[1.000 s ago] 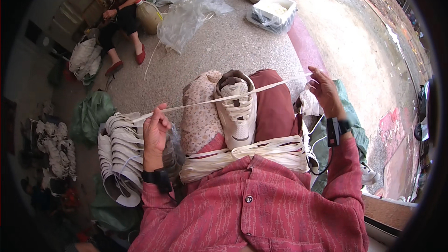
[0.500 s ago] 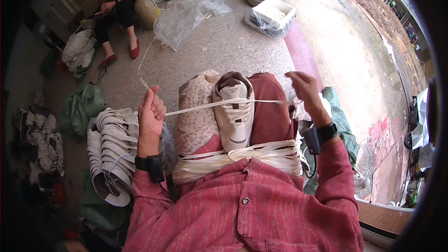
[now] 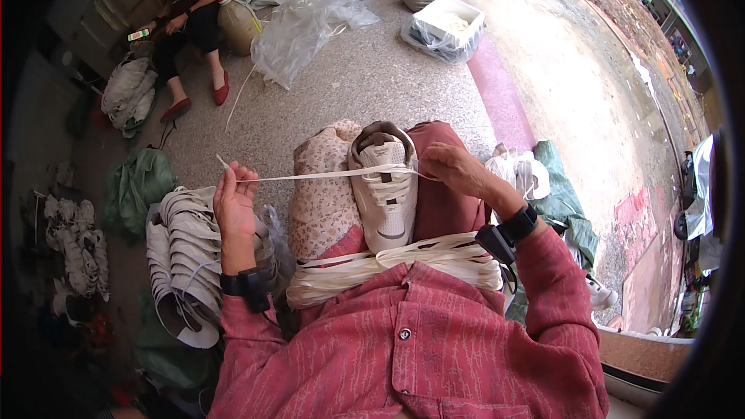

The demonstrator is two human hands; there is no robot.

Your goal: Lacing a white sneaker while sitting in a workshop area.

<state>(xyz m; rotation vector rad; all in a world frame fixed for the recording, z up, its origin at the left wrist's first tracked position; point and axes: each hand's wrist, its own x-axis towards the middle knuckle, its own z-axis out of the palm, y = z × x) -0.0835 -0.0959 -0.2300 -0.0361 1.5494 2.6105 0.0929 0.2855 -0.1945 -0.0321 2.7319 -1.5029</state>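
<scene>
Speckled concrete floor [image 3: 372,85] runs out ahead of you, with another person [image 3: 190,8] seated far left and clear plastic sheeting [image 3: 299,27] beyond your knees. You've got a white sneaker [image 3: 386,190] upright on your lap, toe toward you, between a floral cloth [image 3: 326,194] and your red trousers.

Your left hand [image 3: 235,202] is closed around the free end of a flat white lace [image 3: 318,176], pinched between thumb and fingers and pulled out left. Your right hand [image 3: 458,171] is curled shut at the sneaker's eyelets, fingertips on the lace where it meets the shoe.

Watch the tension: the lace is drawn nearly straight, so a harder tug could tip the sneaker off your lap or pull the lace out of the eyelet. A flat lace can also twist as it feeds, I'd judge. That bundle of loose laces [image 3: 396,260] across your waist could snag your right forearm.

Compared with a second ago, your right hand has come in from far right to the shoe, and your left hand has risen. A stack of white soles [image 3: 186,256] sits at your near left.
</scene>
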